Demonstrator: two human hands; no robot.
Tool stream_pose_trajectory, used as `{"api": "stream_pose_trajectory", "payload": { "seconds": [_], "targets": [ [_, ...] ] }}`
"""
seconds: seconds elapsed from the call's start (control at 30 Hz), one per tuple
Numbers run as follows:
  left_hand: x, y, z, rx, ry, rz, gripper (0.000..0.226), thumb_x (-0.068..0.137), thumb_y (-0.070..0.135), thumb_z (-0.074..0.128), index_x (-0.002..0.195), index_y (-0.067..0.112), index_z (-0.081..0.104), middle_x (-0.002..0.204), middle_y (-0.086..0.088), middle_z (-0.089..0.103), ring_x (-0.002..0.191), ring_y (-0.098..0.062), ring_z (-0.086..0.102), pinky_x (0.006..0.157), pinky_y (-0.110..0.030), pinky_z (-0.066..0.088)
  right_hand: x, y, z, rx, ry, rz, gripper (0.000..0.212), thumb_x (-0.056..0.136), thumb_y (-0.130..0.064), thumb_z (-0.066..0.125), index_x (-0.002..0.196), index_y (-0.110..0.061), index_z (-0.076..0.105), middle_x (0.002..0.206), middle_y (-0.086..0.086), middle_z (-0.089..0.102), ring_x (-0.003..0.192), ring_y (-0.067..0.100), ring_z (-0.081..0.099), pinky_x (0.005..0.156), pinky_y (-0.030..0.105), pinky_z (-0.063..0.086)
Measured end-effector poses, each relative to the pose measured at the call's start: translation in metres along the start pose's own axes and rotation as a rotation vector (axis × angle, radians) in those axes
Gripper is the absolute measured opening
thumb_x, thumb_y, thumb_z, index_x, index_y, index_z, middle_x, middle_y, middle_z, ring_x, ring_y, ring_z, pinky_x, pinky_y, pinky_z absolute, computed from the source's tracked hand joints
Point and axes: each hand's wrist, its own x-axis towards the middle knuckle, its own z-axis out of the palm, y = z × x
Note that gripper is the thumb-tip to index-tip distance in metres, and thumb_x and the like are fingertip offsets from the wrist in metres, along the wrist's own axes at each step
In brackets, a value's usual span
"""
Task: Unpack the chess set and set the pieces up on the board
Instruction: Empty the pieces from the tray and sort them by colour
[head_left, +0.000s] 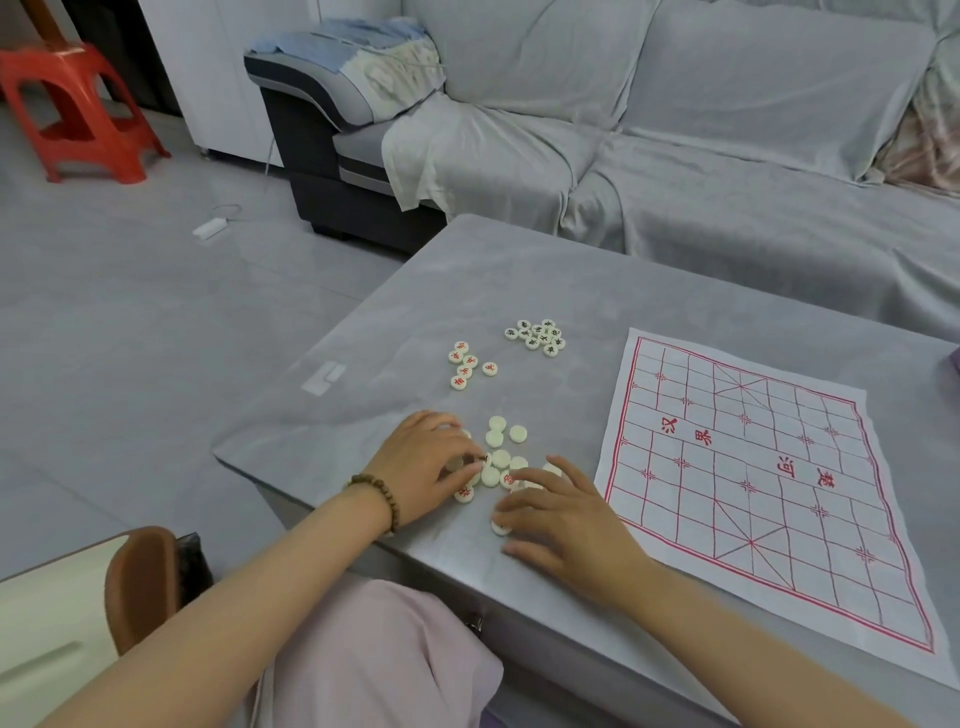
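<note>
Your left hand (426, 462) pinches a white disc piece (460, 464); your right hand (563, 525) lies flat-fingered on others; the red-lined white cloth board (753, 467) reads 河, 界.

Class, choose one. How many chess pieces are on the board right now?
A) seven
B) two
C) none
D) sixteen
C: the board shows only its printed lines; the red-lettered group, the black-lettered group and the unsorted pile all lie on the table left of it.
</note>
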Motion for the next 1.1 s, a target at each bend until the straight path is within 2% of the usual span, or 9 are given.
{"api": "stream_pose_trajectory", "payload": {
  "seconds": [0.1,0.23,0.33,0.43,0.6,0.77,0.87,1.0,1.1],
  "targets": [
    [0.014,0.006,-0.004,-0.009,0.004,-0.098,0.027,0.085,0.048,0.056,0.107,0.035,0.063,0.107,0.016,0.061,0.111,-0.006,0.044,0.098,-0.022,0.024,0.009,-0.003,0.002,0.04,0.062,0.055,0.02,0.081,-0.043,0.056,0.085,-0.03,0.071,0.089,-0.016,0.069,0.104,0.005,0.055,0.11,0.033,0.019],
    [0.025,0.004,-0.003,-0.048,-0.021,-0.157,0.027,0.08,0.052,0.061,0.101,0.037,0.065,0.093,0.019,0.061,0.102,-0.006,0.045,0.091,-0.022,0.028,0.011,-0.004,0.001,0.251,0.092,0.207,0.02,0.079,-0.038,0.067,0.096,-0.029,0.069,0.091,-0.016,0.066,0.099,0.0,0.049,0.111,0.022,0.012],
    [0.029,0.004,-0.002,-0.063,-0.037,-0.168,0.027,0.079,0.053,0.062,0.101,0.037,0.065,0.093,0.018,0.062,0.1,-0.007,0.044,0.091,-0.024,0.03,0.012,0.003,-0.005,0.382,0.197,0.317,0.022,0.076,-0.034,0.074,0.097,-0.031,0.068,0.088,-0.025,0.059,0.095,-0.003,0.047,0.098,0.02,0.028],
    [0.031,0.002,-0.002,-0.057,-0.051,-0.143,0.029,0.079,0.053,0.062,0.102,0.036,0.064,0.095,0.018,0.061,0.1,-0.007,0.043,0.087,-0.022,0.029,0.017,0.019,-0.014,0.455,0.269,0.476,0.021,0.077,-0.031,0.074,0.096,-0.034,0.065,0.089,-0.024,0.064,0.096,0.001,0.053,0.091,0.025,0.037],
    [0.041,-0.006,-0.006,-0.043,-0.078,-0.097,0.029,0.08,0.051,0.061,0.103,0.034,0.063,0.096,0.019,0.061,0.098,-0.006,0.042,0.084,-0.022,0.028,0.037,0.063,-0.019,0.411,0.297,0.659,0.012,0.08,-0.026,0.071,0.091,-0.027,0.067,0.087,-0.023,0.063,0.093,0.005,0.058,0.094,0.033,0.043],
    [0.075,-0.022,-0.015,-0.2,0.179,-0.164,0.02,0.079,0.043,0.067,0.095,0.031,0.066,0.087,0.02,0.059,0.091,-0.005,0.044,0.086,-0.022,0.033,0.07,0.103,-0.009,0.281,0.244,0.759,0.008,0.08,-0.032,0.07,0.088,-0.029,0.069,0.09,-0.01,0.068,0.094,0.014,0.057,0.095,0.04,0.041],
    [0.11,-0.024,-0.009,-0.246,0.191,-0.182,0.02,0.08,0.039,0.067,0.098,0.029,0.067,0.089,0.017,0.062,0.091,-0.005,0.043,0.087,-0.023,0.033,0.089,0.121,-0.005,0.274,0.287,0.778,0.005,0.078,-0.031,0.072,0.08,-0.027,0.072,0.086,-0.005,0.069,0.089,0.016,0.058,0.09,0.042,0.043],
    [0.155,-0.017,0.002,-0.226,0.171,-0.196,0.015,0.082,0.034,0.066,0.095,0.028,0.062,0.094,0.015,0.062,0.092,-0.007,0.043,0.08,-0.02,0.025,0.104,0.138,-0.002,0.299,0.359,0.831,0.005,0.077,-0.028,0.073,0.081,-0.024,0.073,0.073,-0.014,0.06,0.085,0.015,0.058,0.09,0.042,0.044],
    [0.178,-0.013,0.009,-0.182,0.177,-0.21,0.013,0.08,0.032,0.068,0.087,0.026,0.058,0.09,0.012,0.056,0.095,-0.012,0.045,0.084,-0.022,0.027,0.112,0.147,-0.001,0.326,0.376,0.846,0.005,0.076,-0.03,0.074,0.078,-0.025,0.072,0.068,-0.02,0.053,0.08,0.011,0.056,0.09,0.042,0.044]
  ]
}}
